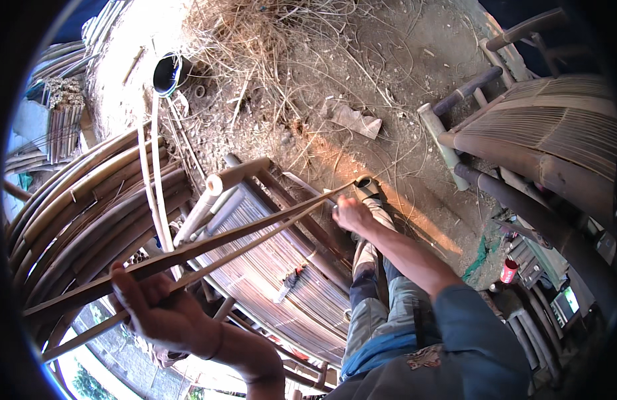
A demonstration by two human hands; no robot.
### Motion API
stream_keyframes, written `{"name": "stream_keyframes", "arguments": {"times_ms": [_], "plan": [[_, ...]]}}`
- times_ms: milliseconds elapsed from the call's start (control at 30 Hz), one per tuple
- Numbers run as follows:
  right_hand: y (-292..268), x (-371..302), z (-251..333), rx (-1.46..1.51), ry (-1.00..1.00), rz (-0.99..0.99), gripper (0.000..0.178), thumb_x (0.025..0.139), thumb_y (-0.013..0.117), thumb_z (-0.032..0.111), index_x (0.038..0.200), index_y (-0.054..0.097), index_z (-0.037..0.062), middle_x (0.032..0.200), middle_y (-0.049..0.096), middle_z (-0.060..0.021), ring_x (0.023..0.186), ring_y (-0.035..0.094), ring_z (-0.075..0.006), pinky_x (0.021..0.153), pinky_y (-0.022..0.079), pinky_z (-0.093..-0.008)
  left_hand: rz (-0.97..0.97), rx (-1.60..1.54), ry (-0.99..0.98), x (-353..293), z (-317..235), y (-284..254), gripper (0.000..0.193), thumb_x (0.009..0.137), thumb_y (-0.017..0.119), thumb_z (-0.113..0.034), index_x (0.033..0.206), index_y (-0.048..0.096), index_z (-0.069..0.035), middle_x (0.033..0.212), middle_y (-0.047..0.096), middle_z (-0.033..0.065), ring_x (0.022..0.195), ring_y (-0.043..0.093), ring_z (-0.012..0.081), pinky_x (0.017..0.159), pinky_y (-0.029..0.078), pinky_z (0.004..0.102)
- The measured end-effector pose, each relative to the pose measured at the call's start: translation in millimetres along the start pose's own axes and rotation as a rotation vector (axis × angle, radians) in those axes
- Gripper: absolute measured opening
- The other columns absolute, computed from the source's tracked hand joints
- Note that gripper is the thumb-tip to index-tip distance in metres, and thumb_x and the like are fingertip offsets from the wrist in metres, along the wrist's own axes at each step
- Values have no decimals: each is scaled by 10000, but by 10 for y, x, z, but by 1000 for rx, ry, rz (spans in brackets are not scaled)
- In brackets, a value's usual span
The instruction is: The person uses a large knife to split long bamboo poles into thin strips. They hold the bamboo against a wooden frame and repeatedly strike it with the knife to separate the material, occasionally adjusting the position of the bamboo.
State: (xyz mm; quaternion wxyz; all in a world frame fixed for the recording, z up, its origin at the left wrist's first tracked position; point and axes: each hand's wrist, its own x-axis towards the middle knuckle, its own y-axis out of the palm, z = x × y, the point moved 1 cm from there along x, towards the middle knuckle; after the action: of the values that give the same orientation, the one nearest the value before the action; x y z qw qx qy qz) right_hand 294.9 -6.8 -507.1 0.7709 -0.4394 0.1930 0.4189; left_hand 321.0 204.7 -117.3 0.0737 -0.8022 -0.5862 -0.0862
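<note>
My left hand grips two long thin bamboo strips near their lower left part. The strips run diagonally up to the right, across a bamboo slatted frame that lies in front of me. My right hand is stretched out at the far end of the strips, fingers closed on a strip tip beside the frame's upper edge. A thick bamboo pole forms the frame's top rail. My leg in grey trousers reaches toward the frame, the foot resting by the right hand.
A stack of curved bamboo poles lies to the left. Dry straw covers the dirt ground ahead, with a dark round pot. A bamboo chair or bench stands at the right, and a small red can sits near it.
</note>
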Motion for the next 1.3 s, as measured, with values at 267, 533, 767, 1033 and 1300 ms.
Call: {"name": "stream_keyframes", "arguments": {"times_ms": [267, 533, 767, 1033, 1300], "plan": [[412, 175, -356, 802, 244, 394, 327, 847, 671, 340, 774, 544, 48, 655, 567, -49, 515, 545, -170, 437, 452, -329, -7, -103, -34, 107, 53, -330, 333, 917, 651, -204, 1128, 583, 44, 534, 234, -70, 473, 236, 34, 453, 250, 214], [40, -634, -66, 62, -56, -66, 435, 828, 604, 245, 1087, 507, -91, 862, 651, -280, 801, 665, -409, 692, 533, -480, 215, -390, -88, 650, -1047, -1542, 291, 1018, 461, -242, 1121, 554, 14, 736, 428, -2, 520, 257, 29, 440, 245, 180], [-815, -1773, -395, 543, 438, 215, 242, 837, 612, 187, 640, 593, 49, 503, 542, -64, 401, 538, -185, 346, 389, -351, 228, -339, 36, 743, -2668, -2678, 292, 1024, 446, -220, 1253, 526, -59, 718, 442, -33, 534, 247, 16, 409, 236, 165], [-2476, -2770, 2891, 873, -756, 73, 501, 825, 669, 193, 1256, 557, -38, 1214, 615, -122, 1060, 591, -162, 910, 443, -277, 285, 82, 277, 476, -3678, -1701, 315, 891, 627, -246, 1072, 642, 12, 806, 666, 75, 573, 566, 118, 513, 440, 245], [-1449, -3995, 4279, 1124, -956, 429, 381, 849, 560, 97, 1197, 482, -35, 824, 617, -75, 756, 603, -167, 779, 507, -341, -21, 291, 445, 497, -3643, -2075, 343, 767, 737, -260, 824, 673, 72, 759, 671, 228, 780, 695, 341, 712, 558, 389]]}}
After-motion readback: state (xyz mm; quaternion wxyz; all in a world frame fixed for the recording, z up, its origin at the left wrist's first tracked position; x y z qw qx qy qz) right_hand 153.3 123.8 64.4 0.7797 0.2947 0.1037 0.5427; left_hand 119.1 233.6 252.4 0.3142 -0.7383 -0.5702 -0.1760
